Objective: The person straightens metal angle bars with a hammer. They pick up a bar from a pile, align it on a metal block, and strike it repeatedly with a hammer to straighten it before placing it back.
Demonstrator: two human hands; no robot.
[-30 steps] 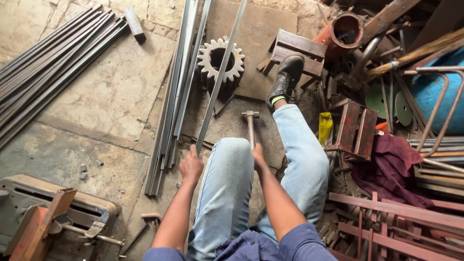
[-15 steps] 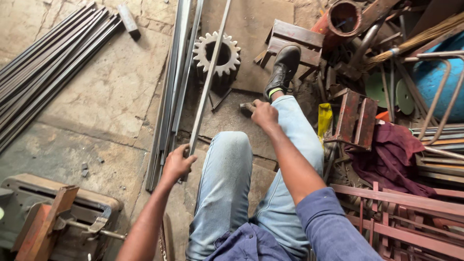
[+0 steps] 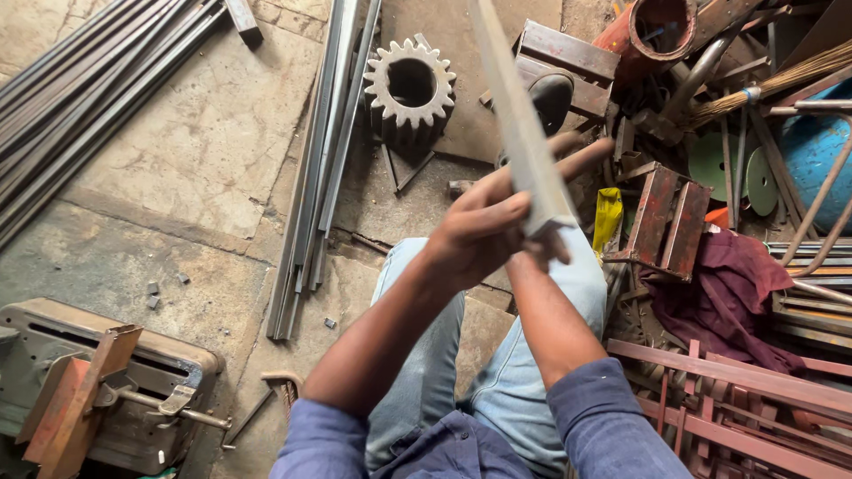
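- Concrete workshop floor (image 3: 177,168), cracked and dusty, seen from above by a seated person whose legs in light blue jeans (image 3: 497,372) stretch forward across it.
- Flat steel bar (image 3: 519,124): raised off the floor in front of the person, running from the top edge of the view down to its cut end just above the knees; blurred along its length.
- Left hand (image 3: 484,226): fingers clenched around the lower part of the flat steel bar, thumb on its near face.
- Right hand (image 3: 555,191): mostly hidden behind the bar; it lies against the bar's far side with one finger extended to the right. Whether it grips the bar cannot be told.
- Both forearms are bare; rolled blue sleeves (image 3: 612,417) show at the bottom edge.
- Large toothed gear (image 3: 410,84): stands on the floor beyond the knees, left of the bar.
- Bundle of long steel strips (image 3: 319,168): lies on the floor left of the gear, running from the top edge toward the left knee.
- Second stack of thin rods (image 3: 80,106): lies diagonally at upper left, well apart from the hands.
- Grey machine with rust-red angle pieces (image 3: 98,390): lower left corner.
- Black shoe (image 3: 552,96): partly hidden behind the bar, near a rusty steel frame (image 3: 670,217).
- Maroon cloth (image 3: 719,293) and a yellow object (image 3: 608,217): among scrap metal on the right.
- Red-brown pipe (image 3: 652,27) and blue drum (image 3: 812,160): upper right.
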